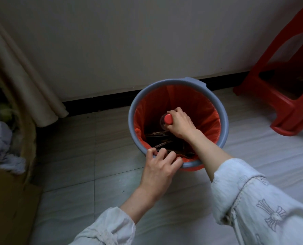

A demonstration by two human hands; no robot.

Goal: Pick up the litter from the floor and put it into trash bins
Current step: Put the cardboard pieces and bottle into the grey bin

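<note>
Right hand: our right hand wraps the neck of a plastic bottle, red cap up, low inside the bin so it drops onto the rubbish, we judge.
Left hand: our left hand curls over the near rim, likely steadying.
Bin: one grey trash bin, one red liner, against the wall.
Contents: cardboard scraps, several, count unclear.
Nearby: one red stool, one curtain.
</note>
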